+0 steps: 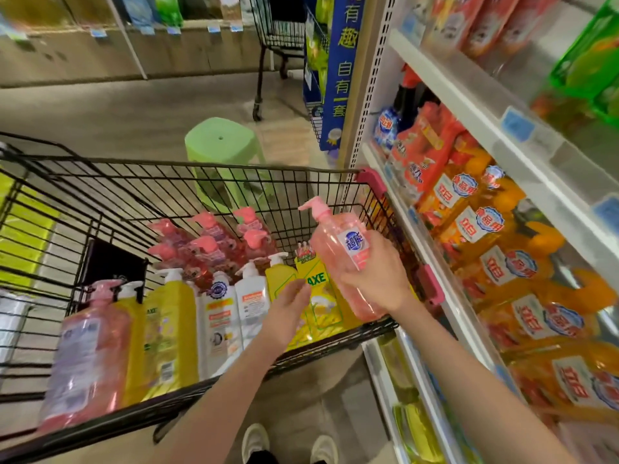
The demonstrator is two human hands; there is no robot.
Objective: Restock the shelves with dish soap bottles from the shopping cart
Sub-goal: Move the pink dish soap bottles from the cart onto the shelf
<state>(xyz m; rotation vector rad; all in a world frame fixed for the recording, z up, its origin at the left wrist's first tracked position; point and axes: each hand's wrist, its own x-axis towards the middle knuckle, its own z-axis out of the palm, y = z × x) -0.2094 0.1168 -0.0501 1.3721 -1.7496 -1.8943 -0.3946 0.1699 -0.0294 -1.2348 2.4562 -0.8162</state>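
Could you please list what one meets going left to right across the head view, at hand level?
From the left: large pink bottle → yellow AXE bottle → two white bottles → left hand → pink bottle gripped by the right hand → orange bottles.

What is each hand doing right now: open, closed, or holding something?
Left hand: open, holding nothing.
Right hand: grips the pink pump bottle.

supermarket aisle, stocked shelves (469, 105) w/ price tags (517, 123), wire shopping cart (100, 195), promo sign (341, 68)
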